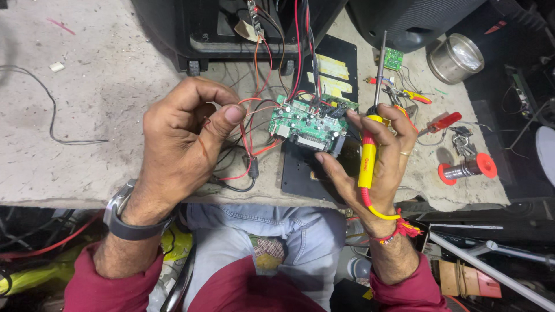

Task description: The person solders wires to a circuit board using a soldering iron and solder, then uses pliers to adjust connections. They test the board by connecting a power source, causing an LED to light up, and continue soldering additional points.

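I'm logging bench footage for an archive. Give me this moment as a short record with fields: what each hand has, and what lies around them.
Left hand: curled, pinching thin red and black wires
Right hand: holds a yellow soldering iron, tip pointing away, fingers also steadying the board
Board: green circuit board, wired into a black cabinet
Nearby right: solder spool, red-handled screwdriver, metal tin
Surface: rough grey workbench

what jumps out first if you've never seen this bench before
The green circuit board crowded with small components sits at the centre, trailing red and black wires, with the right hand steadying its edge while also gripping a yellow-handled soldering iron pointing up. The left hand, wearing a grey wristwatch, curls loosely beside the wires. At far right, a red-ended spool of solder wire lies on the rough grey bench.
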Tool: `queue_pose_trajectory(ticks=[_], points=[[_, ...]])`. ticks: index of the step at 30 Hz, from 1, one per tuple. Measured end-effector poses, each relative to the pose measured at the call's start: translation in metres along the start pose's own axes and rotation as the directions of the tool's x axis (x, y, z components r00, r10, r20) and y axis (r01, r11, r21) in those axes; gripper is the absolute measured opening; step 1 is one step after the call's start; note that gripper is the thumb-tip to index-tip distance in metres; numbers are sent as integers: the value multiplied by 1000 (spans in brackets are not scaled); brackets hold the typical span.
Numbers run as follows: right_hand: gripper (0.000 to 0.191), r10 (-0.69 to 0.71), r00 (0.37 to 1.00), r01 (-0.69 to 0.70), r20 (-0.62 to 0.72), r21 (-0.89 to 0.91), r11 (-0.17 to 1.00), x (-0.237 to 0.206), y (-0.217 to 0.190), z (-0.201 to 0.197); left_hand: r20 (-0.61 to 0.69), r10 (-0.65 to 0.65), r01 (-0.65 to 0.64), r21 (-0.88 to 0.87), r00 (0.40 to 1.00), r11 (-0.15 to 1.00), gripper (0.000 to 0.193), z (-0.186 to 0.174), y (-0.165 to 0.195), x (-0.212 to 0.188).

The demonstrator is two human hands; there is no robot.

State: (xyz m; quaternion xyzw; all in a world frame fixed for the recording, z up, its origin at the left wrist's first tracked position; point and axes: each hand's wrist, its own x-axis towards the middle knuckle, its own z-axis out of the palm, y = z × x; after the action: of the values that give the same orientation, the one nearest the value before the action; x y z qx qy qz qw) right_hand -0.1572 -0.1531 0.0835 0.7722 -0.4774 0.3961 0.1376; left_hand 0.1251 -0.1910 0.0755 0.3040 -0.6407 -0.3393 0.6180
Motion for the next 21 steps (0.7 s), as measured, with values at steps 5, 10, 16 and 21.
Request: queue_pose_trajectory(ticks=[5,10,16,21], points=[[73,24,1000,-25,17,37,999,1,-2,0,30,-41,42,-54,999,998,14,-1,2,-1],[74,27,1000,-27,16,24,999,3,-3,1,49,-7,14,-126,999,992,14,-4,7,-1],[73,53,998,-55,19,104,993,1,-3,3,117,-194,226,-559,974,798,16,-30,15,7],[76,40,999,-41,9,99,994,-3,1,4,170,-283,319,-692,944,648,19,-57,14,17]])
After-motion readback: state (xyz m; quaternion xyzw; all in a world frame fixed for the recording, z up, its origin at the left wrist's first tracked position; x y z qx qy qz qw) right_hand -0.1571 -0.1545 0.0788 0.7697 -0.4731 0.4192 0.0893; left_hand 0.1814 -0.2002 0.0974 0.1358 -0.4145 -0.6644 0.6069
